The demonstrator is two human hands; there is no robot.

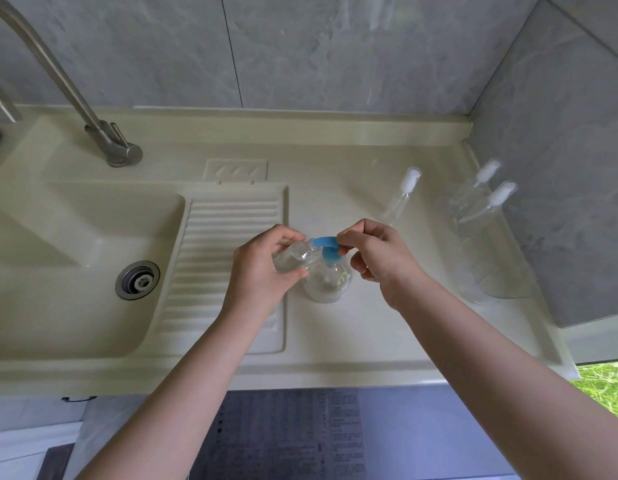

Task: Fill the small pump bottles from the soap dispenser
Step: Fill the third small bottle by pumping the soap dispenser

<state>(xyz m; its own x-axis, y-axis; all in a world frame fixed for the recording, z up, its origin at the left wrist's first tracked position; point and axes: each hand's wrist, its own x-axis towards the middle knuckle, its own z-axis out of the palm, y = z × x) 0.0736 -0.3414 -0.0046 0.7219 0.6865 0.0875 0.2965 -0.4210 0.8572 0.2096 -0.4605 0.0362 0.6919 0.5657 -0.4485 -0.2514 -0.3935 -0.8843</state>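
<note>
The left hand (262, 268) grips a small clear bottle (293, 259) tilted under the blue pump spout (324, 242) – the right hand (376, 254) pinches that spout atop the soap dispenser (330, 280) on the counter (352, 334).

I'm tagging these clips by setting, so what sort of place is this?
Probably a laundry or utility sink area: a moulded basin with a built-in ribbed washboard, a metal tap and grey tiled walls.
</note>
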